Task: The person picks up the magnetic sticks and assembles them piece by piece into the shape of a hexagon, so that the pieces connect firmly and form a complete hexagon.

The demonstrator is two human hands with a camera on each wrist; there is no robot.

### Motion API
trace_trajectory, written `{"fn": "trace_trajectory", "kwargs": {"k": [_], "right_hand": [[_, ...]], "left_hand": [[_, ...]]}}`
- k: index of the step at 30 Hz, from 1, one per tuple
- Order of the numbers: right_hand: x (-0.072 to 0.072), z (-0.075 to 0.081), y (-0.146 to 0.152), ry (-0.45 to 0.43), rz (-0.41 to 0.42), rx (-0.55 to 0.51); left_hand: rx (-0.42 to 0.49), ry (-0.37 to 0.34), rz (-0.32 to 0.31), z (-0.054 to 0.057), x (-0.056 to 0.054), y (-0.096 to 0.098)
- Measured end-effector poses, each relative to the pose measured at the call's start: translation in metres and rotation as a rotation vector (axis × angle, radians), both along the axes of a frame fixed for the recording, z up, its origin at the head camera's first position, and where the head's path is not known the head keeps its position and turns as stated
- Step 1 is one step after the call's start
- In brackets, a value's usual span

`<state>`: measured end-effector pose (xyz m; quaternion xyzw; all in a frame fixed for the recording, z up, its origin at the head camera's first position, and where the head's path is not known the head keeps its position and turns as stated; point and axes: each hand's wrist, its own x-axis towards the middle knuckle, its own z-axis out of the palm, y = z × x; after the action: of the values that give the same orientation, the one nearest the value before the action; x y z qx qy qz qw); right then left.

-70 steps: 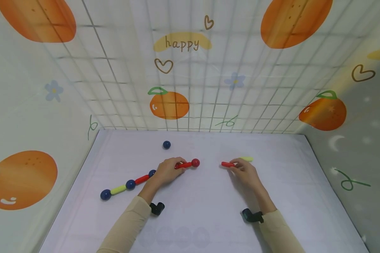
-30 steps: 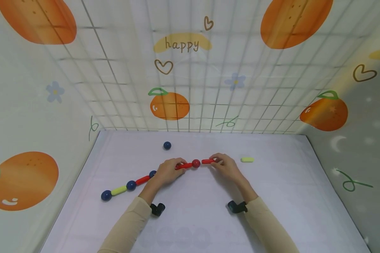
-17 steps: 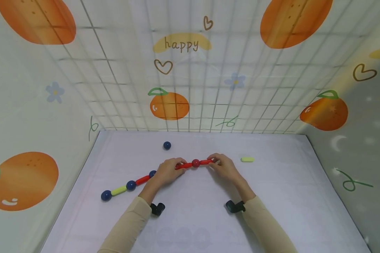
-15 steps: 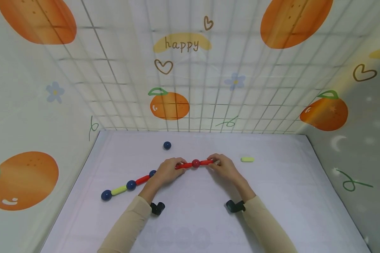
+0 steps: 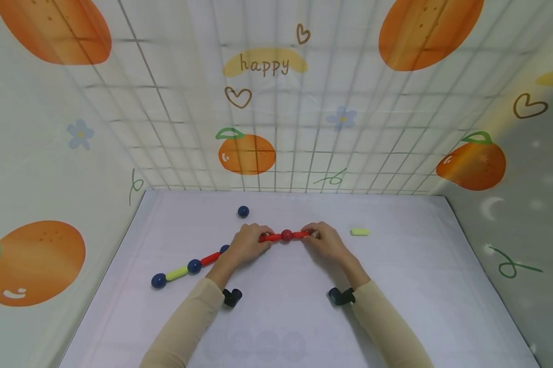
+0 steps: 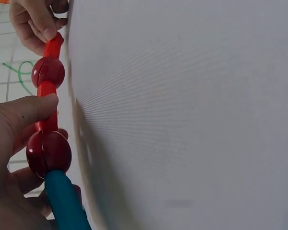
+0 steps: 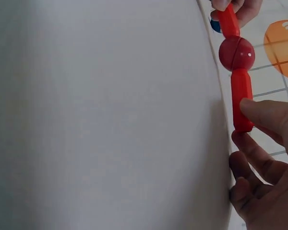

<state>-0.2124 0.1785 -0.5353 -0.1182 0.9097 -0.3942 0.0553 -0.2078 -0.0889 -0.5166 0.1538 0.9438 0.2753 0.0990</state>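
Observation:
A chain of toy balls and sticks, apparently a magnetic building set, runs across the table into both hands. My left hand (image 5: 249,243) pinches a red stick (image 6: 47,122) between two red balls. My right hand (image 5: 326,241) pinches the end red stick (image 7: 241,88) between thumb and fingers, its inner end against the middle red ball (image 5: 286,235). Behind the left hand in the left wrist view come another red ball (image 6: 49,152) and a teal stick (image 6: 65,196). Further left follow a red stick (image 5: 210,259), blue ball (image 5: 194,266), yellow-green stick (image 5: 177,274) and end blue ball (image 5: 159,280).
A loose blue ball (image 5: 243,211) lies toward the back of the white table (image 5: 276,306). A loose yellow-green stick (image 5: 360,232) lies right of the right hand. A printed cloth (image 5: 276,117) with oranges hangs behind, and similar cloth flanks both sides.
My right hand has carried its red stick leftward until it met the red ball. Just now my left hand and the chain have shifted slightly away and to the right.

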Motion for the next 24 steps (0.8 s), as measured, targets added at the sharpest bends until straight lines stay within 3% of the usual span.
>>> {"fn": "trace_trajectory", "kwargs": {"k": [6, 10, 17, 24], "right_hand": [[-0.001, -0.001, 0.0, 0.005, 0.004, 0.006], [-0.001, 0.0, -0.001, 0.004, 0.003, 0.011], [-0.002, 0.001, -0.002, -0.001, 0.001, 0.017], [-0.001, -0.001, -0.001, -0.006, -0.002, 0.011]], "left_hand": [[-0.088, 0.052, 0.011, 0.0, 0.002, 0.0], [-0.144, 0.095, 0.04, 0.005, 0.009, -0.013], [-0.15, 0.087, 0.108, 0.023, 0.036, -0.07], [-0.149, 0.076, 0.183, 0.028, 0.063, -0.126]]}}
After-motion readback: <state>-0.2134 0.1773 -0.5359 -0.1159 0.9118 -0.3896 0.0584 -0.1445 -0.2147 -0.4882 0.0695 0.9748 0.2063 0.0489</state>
